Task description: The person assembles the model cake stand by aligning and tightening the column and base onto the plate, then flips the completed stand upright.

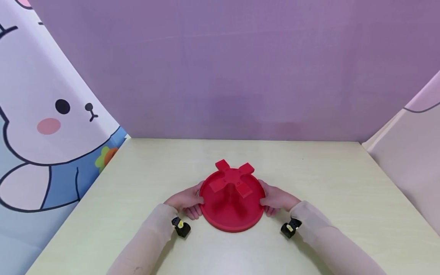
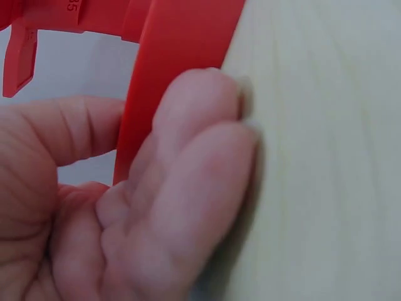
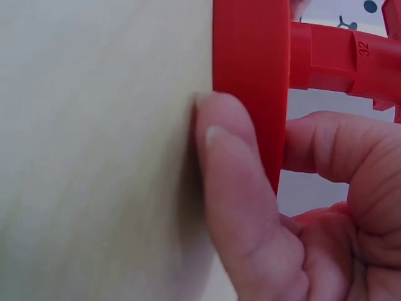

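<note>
A red plastic stand [image 1: 232, 223] has a round base with a raised rim and a four-armed cross top [image 1: 232, 176] over its middle. My left hand [image 1: 187, 199] grips the base's left edge, its thumb over the rim and its fingers along the outer side. On the opposite edge, my right hand [image 1: 277, 198] holds the rim in much the same way. Both wrist views show the rim's red side wall [image 2: 178, 53] close to the tabletop; small raised numbers appear on the post. Whether the base touches the table, I cannot tell.
The pale wood-grain table [image 1: 103, 214] spreads around the stand. A purple panel [image 1: 240, 76] rises along its back edge. Cartoon-printed sheets [image 1: 51, 133] flank the left side, and a pale sheet [image 1: 409, 152] stands on the right. Small black cameras [image 1: 183, 229] sit on both wrists.
</note>
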Demonstrator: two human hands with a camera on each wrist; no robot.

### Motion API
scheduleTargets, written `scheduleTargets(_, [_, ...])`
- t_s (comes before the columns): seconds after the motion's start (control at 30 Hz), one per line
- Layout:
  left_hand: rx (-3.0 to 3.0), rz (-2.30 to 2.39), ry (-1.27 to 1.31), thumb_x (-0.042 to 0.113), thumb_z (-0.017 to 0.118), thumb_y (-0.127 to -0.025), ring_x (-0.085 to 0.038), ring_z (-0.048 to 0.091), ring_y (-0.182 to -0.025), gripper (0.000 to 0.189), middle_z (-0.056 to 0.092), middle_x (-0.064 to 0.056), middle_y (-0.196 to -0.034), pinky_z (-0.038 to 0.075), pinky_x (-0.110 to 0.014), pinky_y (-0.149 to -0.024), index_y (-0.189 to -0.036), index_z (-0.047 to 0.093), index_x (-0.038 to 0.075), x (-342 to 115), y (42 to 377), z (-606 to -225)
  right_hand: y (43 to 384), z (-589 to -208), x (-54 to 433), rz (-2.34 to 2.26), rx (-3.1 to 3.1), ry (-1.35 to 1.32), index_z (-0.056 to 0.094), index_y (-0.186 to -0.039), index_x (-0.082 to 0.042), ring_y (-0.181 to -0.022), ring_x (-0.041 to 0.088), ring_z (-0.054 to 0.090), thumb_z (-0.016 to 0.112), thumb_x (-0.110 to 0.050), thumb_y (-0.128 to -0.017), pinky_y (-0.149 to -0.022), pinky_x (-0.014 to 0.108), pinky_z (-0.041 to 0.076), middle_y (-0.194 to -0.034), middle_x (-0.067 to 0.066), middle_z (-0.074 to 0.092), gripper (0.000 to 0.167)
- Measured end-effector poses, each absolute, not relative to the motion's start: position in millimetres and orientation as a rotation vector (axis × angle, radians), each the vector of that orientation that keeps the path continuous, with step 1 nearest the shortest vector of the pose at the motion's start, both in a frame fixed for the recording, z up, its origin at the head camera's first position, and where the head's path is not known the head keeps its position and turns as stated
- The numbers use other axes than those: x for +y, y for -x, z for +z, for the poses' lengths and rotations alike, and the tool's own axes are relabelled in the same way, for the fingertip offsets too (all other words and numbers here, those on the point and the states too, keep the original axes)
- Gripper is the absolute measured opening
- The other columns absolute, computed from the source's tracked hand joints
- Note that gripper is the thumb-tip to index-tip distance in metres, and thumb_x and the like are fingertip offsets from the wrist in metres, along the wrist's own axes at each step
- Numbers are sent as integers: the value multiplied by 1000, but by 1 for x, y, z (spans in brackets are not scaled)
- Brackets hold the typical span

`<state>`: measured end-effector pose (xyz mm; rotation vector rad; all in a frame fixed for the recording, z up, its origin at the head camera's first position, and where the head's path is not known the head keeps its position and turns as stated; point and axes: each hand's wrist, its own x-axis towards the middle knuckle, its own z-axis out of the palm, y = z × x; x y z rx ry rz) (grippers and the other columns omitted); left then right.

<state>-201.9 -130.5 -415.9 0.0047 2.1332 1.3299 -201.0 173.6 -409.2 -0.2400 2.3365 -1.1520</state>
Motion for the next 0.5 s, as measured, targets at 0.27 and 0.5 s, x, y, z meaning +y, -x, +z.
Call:
scheduleTargets(0.27, [2148, 1311, -23, 1, 50, -93, -17, 60, -44, 71, 63, -14, -62, 53, -30, -45, -154, 19, 16, -130, 201, -412, 202, -410, 172, -1118, 2433, 214, 29, -147, -4, -54, 22, 58, 60, -2, -84, -50, 34, 53, -77, 9, 60, 70])
scheduleTargets(0.5, [2154, 1268, -23, 2, 53, -87, -16, 59, -46, 77, 63, -13, -63, 54, -29, -47, -154, 17, 14, -125, 196, -405, 202, -411, 182, -1265, 2377, 157, 33, -145, -5, -56, 22, 60, 60, -5, -81, -55, 35, 54, -78, 10, 59, 70])
